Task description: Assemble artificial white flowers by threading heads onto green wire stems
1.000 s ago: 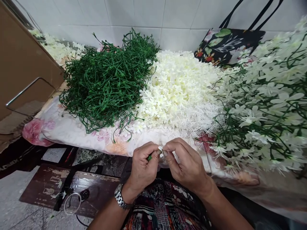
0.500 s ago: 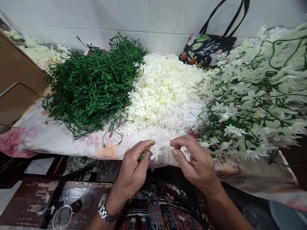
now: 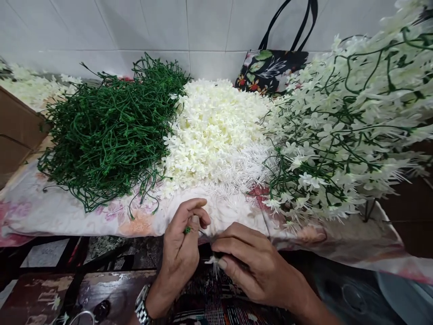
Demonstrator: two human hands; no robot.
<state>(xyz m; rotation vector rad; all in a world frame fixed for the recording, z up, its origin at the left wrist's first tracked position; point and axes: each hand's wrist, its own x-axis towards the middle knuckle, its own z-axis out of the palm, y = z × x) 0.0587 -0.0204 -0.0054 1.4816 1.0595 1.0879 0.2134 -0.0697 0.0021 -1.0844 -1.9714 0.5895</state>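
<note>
My left hand (image 3: 182, 246) is closed, thumb against the curled fingers, with the tip of a green plastic stem (image 3: 187, 230) poking out between them. The rest of that stem is mostly hidden. Lower and nearer my body, my right hand (image 3: 252, 262) pinches a small white artificial flower piece (image 3: 212, 261) with thin threads hanging down. Ahead of the hands lie a heap of green stems (image 3: 108, 131), a heap of cream-white blossoms (image 3: 213, 122) and, at its front edge, a patch of thin white stamens (image 3: 245, 167).
A large bunch of white flowers on green stems (image 3: 338, 135) fills the right side. A floral bag (image 3: 270, 70) leans on the tiled wall. Cardboard (image 3: 20, 131) stands at the left. The flowered cloth (image 3: 111, 221) covers the work surface; a brown bench (image 3: 111, 291) is below.
My right hand has moved down and left, toward my body, and now pinches the white flower piece. White petals beside the left fingers have gone from there. The view has shifted slightly right.
</note>
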